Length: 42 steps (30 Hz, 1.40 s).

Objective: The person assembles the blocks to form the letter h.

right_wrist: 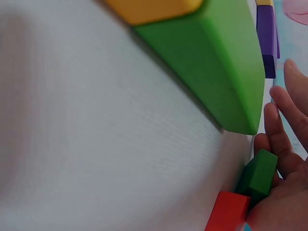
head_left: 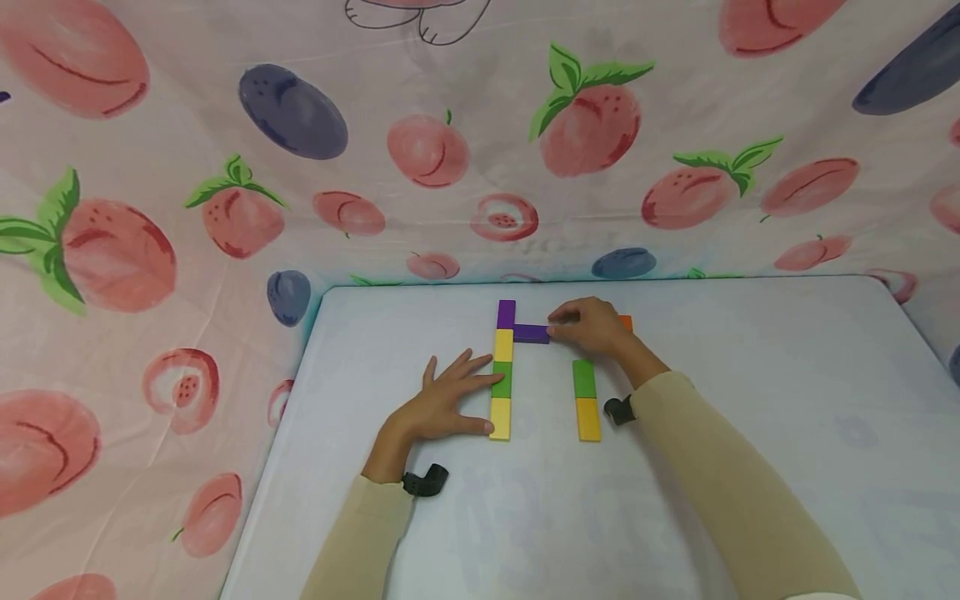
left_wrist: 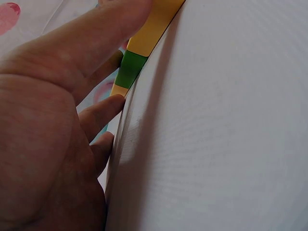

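A straight column of flat blocks stands on the table, with a purple block (head_left: pixel 506 314) at its far end, then a yellow block (head_left: pixel 503 345), a green block (head_left: pixel 502 380) and a nearer yellow block (head_left: pixel 500 419). My left hand (head_left: pixel 444 402) lies along its left side, fingers spread and fingertips touching the blocks. A second purple block (head_left: pixel 531 334) juts sideways to the right from the column. By its right end is my right hand (head_left: pixel 590 327), thumb and fingers loosely bent, not wrapped round it. In the right wrist view, my fingertips are close to that purple block (right_wrist: pixel 267 38).
Right of the column, a green block (head_left: pixel 583 379) and a yellow block (head_left: pixel 588 419) form a shorter column. A red-orange block (head_left: pixel 626 322) and another green block (right_wrist: pixel 258 177) lie by my right palm. A fruit-patterned cloth (head_left: pixel 435 83) hangs behind the white table (head_left: pixel 480 517).
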Available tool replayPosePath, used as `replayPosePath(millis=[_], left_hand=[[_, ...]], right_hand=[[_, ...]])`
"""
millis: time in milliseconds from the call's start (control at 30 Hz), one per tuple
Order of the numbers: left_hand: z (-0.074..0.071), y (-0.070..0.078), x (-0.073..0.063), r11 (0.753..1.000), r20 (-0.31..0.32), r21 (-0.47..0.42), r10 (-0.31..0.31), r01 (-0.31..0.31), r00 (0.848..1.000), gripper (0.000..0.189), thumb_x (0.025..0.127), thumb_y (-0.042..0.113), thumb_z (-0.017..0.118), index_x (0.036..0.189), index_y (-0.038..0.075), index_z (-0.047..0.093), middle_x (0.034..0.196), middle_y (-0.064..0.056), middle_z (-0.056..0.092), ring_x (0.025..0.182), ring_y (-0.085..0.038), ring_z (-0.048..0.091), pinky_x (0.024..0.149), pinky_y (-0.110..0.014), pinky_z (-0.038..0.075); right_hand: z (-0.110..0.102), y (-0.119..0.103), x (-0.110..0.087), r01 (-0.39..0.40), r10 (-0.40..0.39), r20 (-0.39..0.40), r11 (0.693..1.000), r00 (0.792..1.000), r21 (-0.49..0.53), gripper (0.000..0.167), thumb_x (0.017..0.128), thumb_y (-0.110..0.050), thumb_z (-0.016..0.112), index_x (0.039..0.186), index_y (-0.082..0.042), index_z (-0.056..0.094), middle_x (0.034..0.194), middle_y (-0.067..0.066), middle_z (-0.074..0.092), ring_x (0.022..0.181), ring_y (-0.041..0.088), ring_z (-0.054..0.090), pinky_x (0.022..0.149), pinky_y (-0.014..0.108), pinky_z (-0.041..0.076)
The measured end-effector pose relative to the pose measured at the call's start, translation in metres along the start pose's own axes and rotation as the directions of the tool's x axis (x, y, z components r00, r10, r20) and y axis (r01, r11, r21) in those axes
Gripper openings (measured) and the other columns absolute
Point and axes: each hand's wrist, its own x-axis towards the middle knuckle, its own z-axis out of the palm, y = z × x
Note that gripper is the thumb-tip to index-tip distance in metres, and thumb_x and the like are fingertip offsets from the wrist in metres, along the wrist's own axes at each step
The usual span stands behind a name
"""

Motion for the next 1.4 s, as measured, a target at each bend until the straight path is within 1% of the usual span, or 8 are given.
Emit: replayPosePath(millis=[200, 400, 700, 833, 967, 1067, 1200, 1400], left_hand=[[0.001, 0.000, 0.000, 1.000, 0.006, 0.004, -0.006, 0.006, 1.000, 0.081, 0.081, 0.061, 0.077, 0.153, 0.043, 0.044, 0.170, 0.013, 0.022, 0.162, -0.020, -0.001, 0.122, -0.067, -0.014], [0.000, 0.000, 0.000, 1.000, 0.004, -0.001, 0.002, -0.002, 1.000, 0.081, 0.081, 0.060, 0.077, 0.153, 0.041, 0.045, 0.170, 0.011, 0.022, 0.162, -0.021, 0.000, 0.121, -0.067, -0.015], [-0.001, 0.001, 0.000, 1.000, 0.007, -0.001, 0.002, -0.002, 1.000, 0.081, 0.082, 0.060, 0.077, 0.154, 0.041, 0.044, 0.171, 0.012, 0.021, 0.162, -0.020, -0.001, 0.121, -0.066, -0.015], [0.000, 0.001, 0.000, 1.000, 0.003, -0.001, 0.004, -0.004, 1.000, 0.081, 0.082, 0.060, 0.077, 0.154, 0.041, 0.044, 0.170, 0.012, 0.022, 0.162, -0.020, -0.001, 0.121, -0.067, -0.015], [0.001, 0.000, 0.000, 1.000, 0.000, 0.002, 0.004, -0.004, 1.000, 0.081, 0.082, 0.060, 0.077, 0.154, 0.042, 0.044, 0.170, 0.013, 0.021, 0.162, -0.020, -0.001, 0.121, -0.066, -0.015], [0.001, 0.000, 0.000, 1.000, -0.001, -0.001, 0.004, -0.004, 1.000, 0.081, 0.082, 0.060, 0.077, 0.154, 0.041, 0.044, 0.170, 0.012, 0.021, 0.162, -0.020, -0.001, 0.121, -0.066, -0.015], [0.000, 0.000, -0.001, 1.000, -0.002, -0.001, 0.004, -0.004, 1.000, 0.081, 0.082, 0.060, 0.077, 0.154, 0.041, 0.044, 0.170, 0.013, 0.021, 0.162, -0.020, -0.001, 0.122, -0.066, -0.015], [0.001, 0.000, -0.001, 1.000, -0.016, -0.001, 0.018, -0.018, 1.000, 0.080, 0.082, 0.059, 0.077, 0.153, 0.041, 0.045, 0.170, 0.012, 0.023, 0.162, -0.020, 0.001, 0.121, -0.066, -0.014]], right_hand=[[-0.004, 0.001, -0.004, -0.011, 0.015, -0.081, 0.998, 0.997, 0.055, 0.030, 0.099, -0.034, 0.067, 0.120, -0.015, 0.075, 0.118, 0.008, 0.073, 0.111, 0.028, 0.061, 0.099, 0.046, 0.051], [-0.012, 0.004, -0.006, -0.029, 0.040, -0.106, 0.994, 0.994, 0.104, 0.031, 0.100, -0.036, 0.066, 0.120, -0.015, 0.074, 0.118, 0.009, 0.071, 0.105, 0.027, 0.059, 0.088, 0.040, 0.056], [-0.028, 0.015, -0.013, -0.005, 0.026, -0.141, 0.989, 0.990, 0.146, 0.035, 0.100, -0.038, 0.066, 0.123, -0.013, 0.073, 0.121, 0.010, 0.072, 0.111, 0.026, 0.061, 0.094, 0.041, 0.054], [-0.036, 0.023, -0.018, -0.016, 0.039, -0.155, 0.989, 0.987, 0.145, 0.037, 0.100, -0.041, 0.065, 0.125, -0.015, 0.072, 0.123, 0.010, 0.070, 0.112, 0.027, 0.059, 0.090, 0.037, 0.055], [-0.043, 0.029, -0.021, -0.045, 0.062, -0.156, 0.993, 0.986, 0.111, 0.039, 0.100, -0.042, 0.064, 0.126, -0.014, 0.071, 0.122, 0.012, 0.068, 0.106, 0.028, 0.059, 0.083, 0.034, 0.053], [-0.045, 0.033, -0.023, -0.065, 0.077, -0.164, 0.995, 0.984, 0.073, 0.039, 0.099, -0.041, 0.065, 0.124, -0.012, 0.071, 0.122, 0.013, 0.067, 0.108, 0.030, 0.057, 0.084, 0.037, 0.053], [-0.046, 0.037, -0.026, -0.088, 0.093, -0.157, 0.995, 0.983, 0.037, 0.038, 0.099, -0.038, 0.066, 0.123, -0.011, 0.073, 0.127, 0.016, 0.064, 0.119, 0.035, 0.051, 0.092, 0.048, 0.052], [-0.044, 0.045, -0.027, -0.076, 0.075, -0.124, 0.997, 0.989, -0.007, 0.037, 0.097, -0.038, 0.068, 0.121, -0.011, 0.074, 0.127, 0.018, 0.063, 0.118, 0.036, 0.052, 0.098, 0.053, 0.050]])
